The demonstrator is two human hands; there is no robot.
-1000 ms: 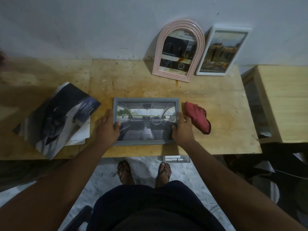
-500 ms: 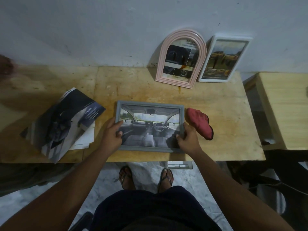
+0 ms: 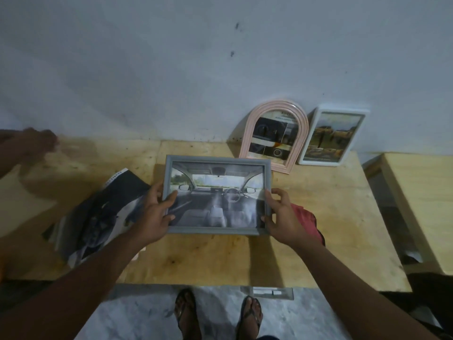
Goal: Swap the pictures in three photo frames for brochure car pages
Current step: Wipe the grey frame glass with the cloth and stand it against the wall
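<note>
I see the grey frame (image 3: 218,195) with a car-interior page in it, held over mid-table (image 3: 220,261). Left hand (image 3: 153,212) grips its left edge and right hand (image 3: 282,217) pinches the right. Pink arched frame (image 3: 274,138) and white frame (image 3: 331,136) lean on the wall close behind. Brochure (image 3: 98,212) to the left, red cloth (image 3: 307,219) under the right hand.

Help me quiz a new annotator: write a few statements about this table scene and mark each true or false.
1. The left hand and the right hand both grip the grey frame. True.
2. The grey frame shows a car interior. True.
3. The pink frame lies flat on the table. False: it stands leaning against the wall.
4. The red cloth lies left of the grey frame. False: it is on the right, partly behind the right hand.
5. The brochure lies left of the grey frame. True.
</note>
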